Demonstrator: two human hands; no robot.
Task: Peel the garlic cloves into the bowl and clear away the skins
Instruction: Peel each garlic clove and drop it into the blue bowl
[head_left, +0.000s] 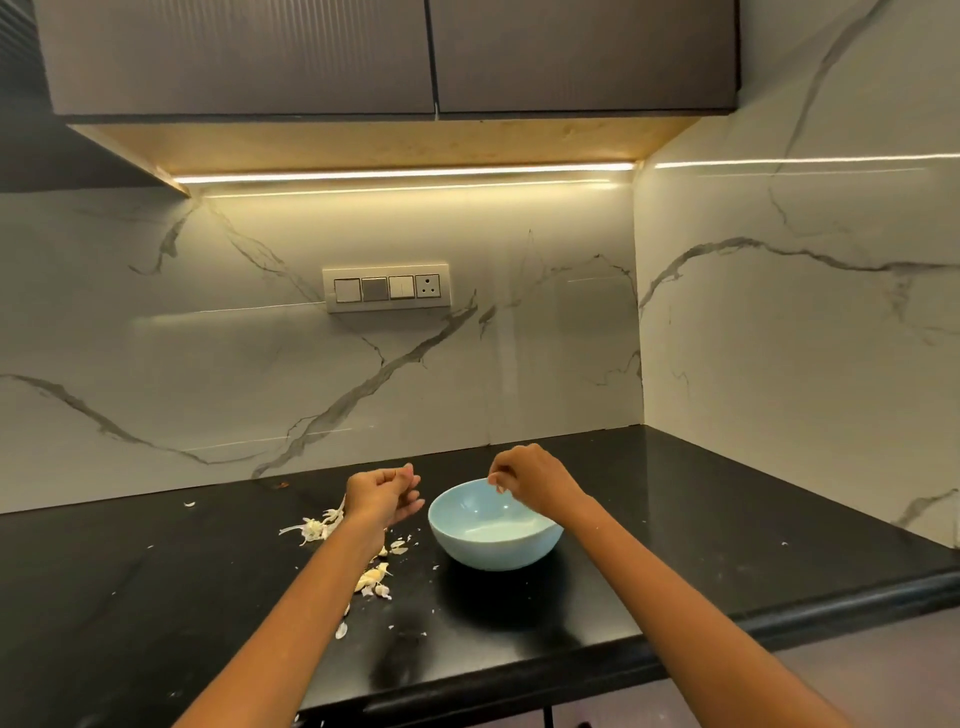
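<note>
- Two bare hands hover over a black worktop (675, 519) in the head view, either side of a pale blue bowl (493, 540).
- The left hand (382, 496) hangs just left of the bowl with its fingers curled inward; whether it holds a clove or skin cannot be told.
- The right hand (530, 480) is above the bowl's far rim, fingertips bunched downward as if pinching something small and pale; what it is cannot be made out.
- The bowl stands upright near the middle of the worktop; no clove shows clearly inside it.
- Garlic skins (314, 527) lie scattered on the worktop left of the bowl, partly under the left forearm, with more pieces (374, 577) nearer the front edge.
- A switch panel (387, 288) sits on the marble wall behind.
</note>
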